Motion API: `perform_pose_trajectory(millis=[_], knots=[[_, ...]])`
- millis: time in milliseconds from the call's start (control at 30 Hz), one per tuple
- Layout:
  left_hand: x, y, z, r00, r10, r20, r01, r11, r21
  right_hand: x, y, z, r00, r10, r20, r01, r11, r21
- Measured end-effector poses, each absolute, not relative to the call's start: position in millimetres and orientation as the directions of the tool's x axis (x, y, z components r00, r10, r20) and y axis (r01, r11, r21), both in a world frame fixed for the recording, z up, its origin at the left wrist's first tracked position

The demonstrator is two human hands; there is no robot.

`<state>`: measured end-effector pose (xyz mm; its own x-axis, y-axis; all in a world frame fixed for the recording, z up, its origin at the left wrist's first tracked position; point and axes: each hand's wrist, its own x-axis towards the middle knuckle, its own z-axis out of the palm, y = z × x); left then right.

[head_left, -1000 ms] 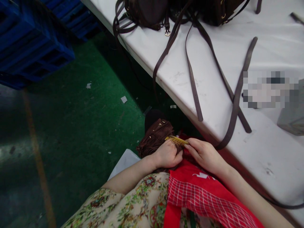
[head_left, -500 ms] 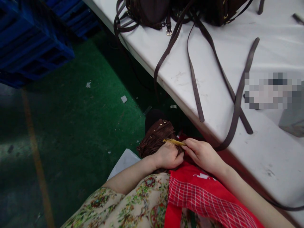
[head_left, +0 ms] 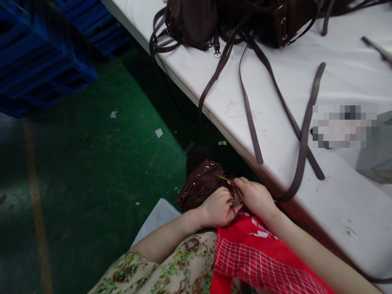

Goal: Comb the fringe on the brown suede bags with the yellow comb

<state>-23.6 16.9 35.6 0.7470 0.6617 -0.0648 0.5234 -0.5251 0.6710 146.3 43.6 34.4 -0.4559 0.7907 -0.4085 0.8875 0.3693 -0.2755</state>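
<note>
On my lap lies a brown fringed leather bag [head_left: 200, 183] with small gold studs. My left hand [head_left: 218, 209] is closed on its fringe and holds it down. My right hand [head_left: 254, 196] pinches a yellow comb [head_left: 225, 179], seen edge-on, with its teeth in the fringe just above my left hand. A red apron [head_left: 260, 257] with a checked panel covers my lap below both hands.
A white table [head_left: 337, 196] runs along the right, with brown leather bags [head_left: 196, 20] at its far end and long brown straps [head_left: 303, 130] trailing over its edge. Blue plastic pallets [head_left: 39, 53] stand on the green floor [head_left: 92, 163] at the left.
The comb has turned from flat to edge-on and moved a little left into the fringe. My right hand has closed in against my left hand. The view has shifted slightly.
</note>
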Motion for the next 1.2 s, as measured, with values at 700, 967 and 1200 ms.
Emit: perform_pose_trajectory(millis=[700,967,1200], knots=[[-38,-9,56,0.817,0.483,0.314,0.392,-0.866,0.311,117,83,28,-0.790,0.590,-0.166,0.322,0.169,-0.932],[-36,-5,52,0.828,0.452,0.332,0.357,-0.881,0.311,73,81,22,-0.748,0.607,-0.267,0.660,0.641,-0.392],[-51,12,63,0.734,0.476,0.484,0.362,-0.878,0.313,71,81,8,-0.641,0.671,-0.373,0.747,0.435,-0.503]])
